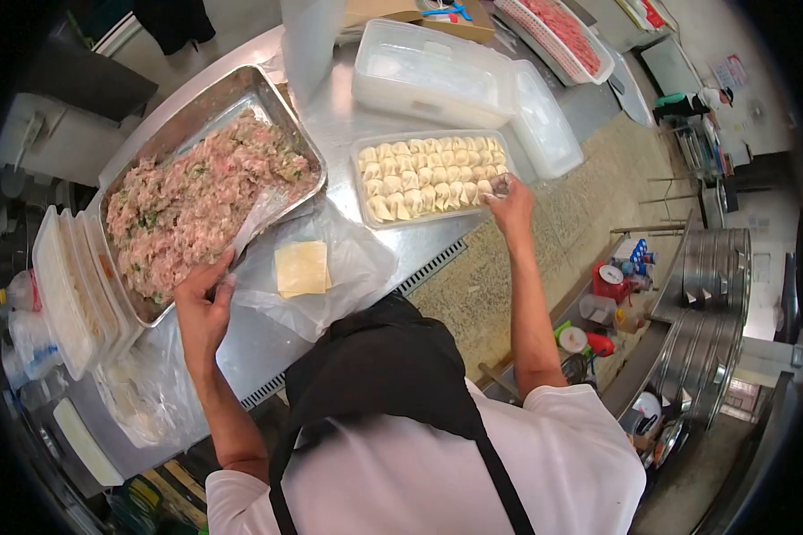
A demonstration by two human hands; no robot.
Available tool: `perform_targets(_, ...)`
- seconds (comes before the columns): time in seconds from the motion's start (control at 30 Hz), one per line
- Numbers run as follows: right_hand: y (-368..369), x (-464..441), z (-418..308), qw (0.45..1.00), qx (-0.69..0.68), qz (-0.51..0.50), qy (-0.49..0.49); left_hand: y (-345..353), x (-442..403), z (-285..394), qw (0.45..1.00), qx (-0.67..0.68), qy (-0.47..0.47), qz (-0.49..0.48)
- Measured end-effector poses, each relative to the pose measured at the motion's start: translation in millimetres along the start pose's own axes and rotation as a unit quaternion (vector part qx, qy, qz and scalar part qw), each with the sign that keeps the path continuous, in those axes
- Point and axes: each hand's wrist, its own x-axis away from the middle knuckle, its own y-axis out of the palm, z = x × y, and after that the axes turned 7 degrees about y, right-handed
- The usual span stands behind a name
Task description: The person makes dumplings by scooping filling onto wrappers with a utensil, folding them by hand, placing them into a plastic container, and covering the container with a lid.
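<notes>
My left hand (205,299) is closed around the handle end of a flat spatula (256,219), whose blade lies against the raw minced meat mixture (187,201). The mixture fills much of a deep metal tray (318,174). At the right end of a plastic tray (363,209), my right hand (511,207) has its fingers pinched on a wonton, mostly covered by the fingertips. Rows of folded wontons (428,174) fill that tray. Between the hands, a stack of square wrappers (302,268) rests on a clear plastic bag (357,254).
Behind the wonton tray stand plastic containers (433,71) and a lid (544,125). A white basket (598,76) of pink meat is farther back. Stacked lidded boxes (67,285) stand at left. Big steamers (718,267) and another person (694,102) are across the floor.
</notes>
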Motion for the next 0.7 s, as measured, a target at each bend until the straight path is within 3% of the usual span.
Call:
perform_targets(0.17,-1.3,-2.7,-16.3,0.992,0.116,-0.025,0.039,2.5,1.4,-4.9,1.0,-0.011,0.01,0.006)
perform_targets(0.23,-3.3,-7.5,-5.0,0.994,0.103,-0.037,0.018,3.6,1.7,-16.7,0.998,-0.027,0.059,0.021)
perform_targets(0.3,1.9,-9.2,-8.5,0.994,0.082,-0.066,-0.016,1.8,3.4,-18.9,0.998,-0.029,0.04,0.029)
perform_targets(0.37,1.4,10.5,-45.3,0.994,0.052,0.031,-0.087,-3.1,5.7,-20.0,0.999,-0.025,0.024,0.035)
perform_targets(0.47,23.7,54.7,-118.4,0.99,-0.06,-0.082,-0.096,0.3,10.4,-19.6,0.998,-0.013,-0.028,0.057)
perform_targets(0.53,59.3,86.2,-143.7,0.946,-0.108,-0.209,-0.221,3.2,13.6,-16.8,0.995,0.009,-0.067,0.068)
perform_targets(0.6,104.3,119.4,-163.8,0.889,-0.191,-0.328,-0.255,6.5,16.6,-14.5,0.994,0.037,-0.087,0.058)
perform_targets(0.7,157.2,150.8,-184.5,0.862,-0.16,-0.342,-0.339,7.6,23.0,-24.7,0.995,0.035,-0.045,0.086)
